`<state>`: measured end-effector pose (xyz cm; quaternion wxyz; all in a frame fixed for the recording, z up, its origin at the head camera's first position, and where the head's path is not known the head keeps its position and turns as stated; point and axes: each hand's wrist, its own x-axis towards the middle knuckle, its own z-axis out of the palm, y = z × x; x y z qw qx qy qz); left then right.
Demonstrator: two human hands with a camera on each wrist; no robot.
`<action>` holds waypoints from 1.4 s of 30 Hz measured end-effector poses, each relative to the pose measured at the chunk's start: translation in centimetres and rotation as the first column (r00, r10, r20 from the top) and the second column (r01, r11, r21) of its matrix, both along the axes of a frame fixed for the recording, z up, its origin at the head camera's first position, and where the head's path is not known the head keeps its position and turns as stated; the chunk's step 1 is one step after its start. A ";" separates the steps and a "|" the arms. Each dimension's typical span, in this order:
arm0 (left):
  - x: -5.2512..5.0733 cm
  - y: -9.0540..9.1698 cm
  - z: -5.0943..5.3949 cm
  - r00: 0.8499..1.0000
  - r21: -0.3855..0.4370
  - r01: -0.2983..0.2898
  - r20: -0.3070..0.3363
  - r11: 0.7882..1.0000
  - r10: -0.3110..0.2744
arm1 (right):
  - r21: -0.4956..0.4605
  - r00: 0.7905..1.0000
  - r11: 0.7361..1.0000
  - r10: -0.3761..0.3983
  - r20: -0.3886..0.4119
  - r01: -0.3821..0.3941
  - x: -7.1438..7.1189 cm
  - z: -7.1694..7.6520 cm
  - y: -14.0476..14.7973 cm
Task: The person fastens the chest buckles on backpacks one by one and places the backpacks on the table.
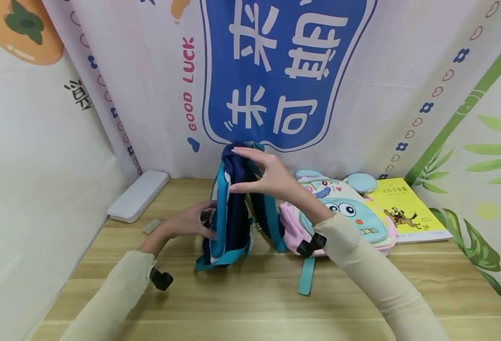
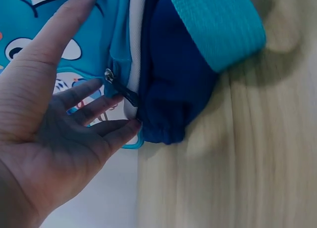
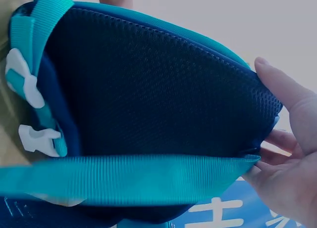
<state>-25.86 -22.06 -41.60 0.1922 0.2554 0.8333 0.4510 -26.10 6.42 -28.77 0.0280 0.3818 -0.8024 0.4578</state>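
A navy and teal backpack (image 1: 236, 213) stands upright on the table, its mesh back panel (image 3: 163, 84) facing the right wrist camera. The right hand (image 1: 267, 175) holds the top of it, thumb on one edge and fingers around the other side. At the front, my left hand (image 1: 190, 220) rests its spread, loosely bent fingers against the cartoon-faced panel (image 2: 91, 45). Close to those fingertips hangs a dark zipper pull (image 2: 121, 89). Teal straps (image 3: 138, 181) with white buckles (image 3: 25, 79) hang from the back.
A pink and light-blue backpack (image 1: 357, 220) lies to the right, beside a yellow book (image 1: 404, 208). At the back left lies a white case (image 1: 139, 196), with a small grey piece (image 1: 151, 226) near it. Printed cloth (image 1: 156, 94) hangs behind the table.
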 end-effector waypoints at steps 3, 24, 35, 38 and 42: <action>-0.1 0.5 -0.4 1.000 0.066 0.012 0.017 0.998 -0.013 | -0.001 1.000 1.000 0.010 -0.023 -0.010 0.0 0.7 -0.3; 0.4 -1.1 -1.1 0.997 0.130 0.054 -0.068 0.990 -0.046 | 0.231 0.991 0.972 0.064 -0.118 -0.035 0.2 3.1 -3.0; 1.5 -2.4 4.0 0.970 0.217 -0.125 -0.177 0.968 0.165 | 0.238 0.991 0.970 0.082 -0.110 -0.053 0.8 3.3 -3.8; 2.3 -2.2 6.6 0.942 0.318 -0.173 -0.222 0.932 0.250 | 0.233 0.991 0.971 0.084 -0.103 -0.058 0.8 3.3 -4.0; 3.2 -1.6 9.8 0.909 0.437 -0.196 -0.255 0.878 0.330 | 0.223 0.991 0.973 0.084 -0.100 -0.060 0.9 3.3 -4.2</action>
